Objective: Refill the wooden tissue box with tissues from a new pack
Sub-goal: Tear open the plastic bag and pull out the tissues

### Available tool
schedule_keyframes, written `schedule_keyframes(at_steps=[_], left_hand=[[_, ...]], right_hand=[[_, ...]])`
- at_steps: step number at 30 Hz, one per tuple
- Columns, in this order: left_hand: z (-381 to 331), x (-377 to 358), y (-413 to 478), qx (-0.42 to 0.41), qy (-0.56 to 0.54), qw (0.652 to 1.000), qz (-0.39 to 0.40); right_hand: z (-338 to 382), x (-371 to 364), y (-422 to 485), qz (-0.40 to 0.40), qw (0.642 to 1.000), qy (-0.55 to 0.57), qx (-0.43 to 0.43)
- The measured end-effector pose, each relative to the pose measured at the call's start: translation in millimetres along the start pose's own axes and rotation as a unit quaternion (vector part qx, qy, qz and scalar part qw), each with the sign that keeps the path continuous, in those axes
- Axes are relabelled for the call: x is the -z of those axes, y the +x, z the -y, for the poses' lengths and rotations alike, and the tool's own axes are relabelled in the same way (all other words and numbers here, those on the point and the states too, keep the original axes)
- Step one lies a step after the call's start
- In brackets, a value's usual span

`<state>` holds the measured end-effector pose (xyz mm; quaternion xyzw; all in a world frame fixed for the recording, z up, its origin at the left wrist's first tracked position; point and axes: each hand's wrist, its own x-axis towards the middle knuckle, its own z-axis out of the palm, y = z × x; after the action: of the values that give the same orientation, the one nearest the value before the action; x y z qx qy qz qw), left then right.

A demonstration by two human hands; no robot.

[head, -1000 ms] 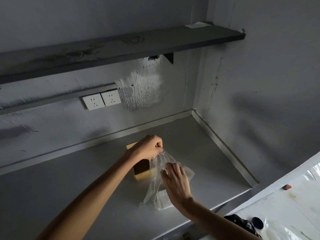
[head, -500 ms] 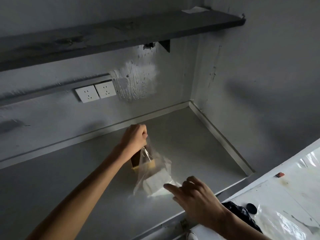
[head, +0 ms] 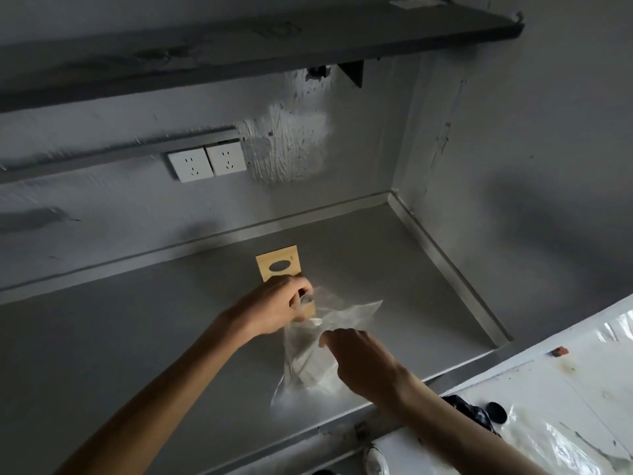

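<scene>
The wooden tissue box (head: pixel 279 265) stands on the grey counter (head: pixel 137 337), its pale lid with an oval slot facing up; my left hand covers its near part. A clear plastic tissue pack (head: pixel 308 358) lies just in front of the box, crumpled, with white tissue showing inside. My left hand (head: pixel 274 310) pinches the wrapper's top edge beside the box. My right hand (head: pixel 359 361) is on the wrapper's right side with fingers curled against the plastic; whether it grips is unclear.
A dark shelf (head: pixel 239 53) hangs overhead, and two white sockets (head: pixel 207 163) sit on the back wall. The counter ends in a corner at the right wall (head: pixel 513 166). A white plastic-covered surface (head: pixel 548 406) with a black cap (head: pixel 496 412) lies at the lower right.
My right hand came back from the lower right onto the wrapper. My left hand lowered with the wrapper's top, and the box's slotted lid now shows behind it.
</scene>
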<state>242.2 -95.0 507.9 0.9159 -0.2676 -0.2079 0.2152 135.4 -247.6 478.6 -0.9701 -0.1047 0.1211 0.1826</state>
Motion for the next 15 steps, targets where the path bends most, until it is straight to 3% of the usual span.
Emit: schedule_keyframes(at_steps=[3,7,11,13,15], left_hand=[[2,-3,-4,-0.003,-0.032,0.999,-0.018],[12,-3,-9,-0.001,-0.08,0.995,-0.051],[19,2,-11,-0.001,-0.109,0.99,-0.093],[22,0,-13,0.008,-0.125,0.988,-0.092],[23,-3,-14,0.015,-0.127,0.988,-0.091]], right_hand=[[1,-6,34,0.076,0.997,-0.017,0.011],[3,1,52,0.153,0.981,0.12,0.021],[-9,1,27,0.361,0.911,0.187,0.075],[-13,1,20,0.355,0.911,0.204,0.057],[-20,3,24,0.293,0.912,0.287,-0.02]])
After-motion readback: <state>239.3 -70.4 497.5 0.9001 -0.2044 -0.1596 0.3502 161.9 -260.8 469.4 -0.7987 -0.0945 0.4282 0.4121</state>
